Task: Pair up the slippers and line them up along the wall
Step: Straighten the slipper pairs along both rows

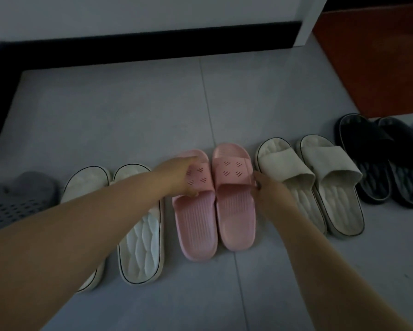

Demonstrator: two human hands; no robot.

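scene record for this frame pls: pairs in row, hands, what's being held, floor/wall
row: four pairs side by side, toes toward wall, well short of it
pairs, left to right: white pair; pink pair; beige pair; dark pair
left hand: grip on left pink slipper's strap
right hand: fingers at right pink slipper's strap edge
far left: grey perforated item, partly cut off
wall: white, black baseboard
floor: grey tile

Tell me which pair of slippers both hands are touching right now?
The pink pair in the middle of the row. The left hand and right hand each rest on one pink strap; the white, beige and dark pairs lie untouched.
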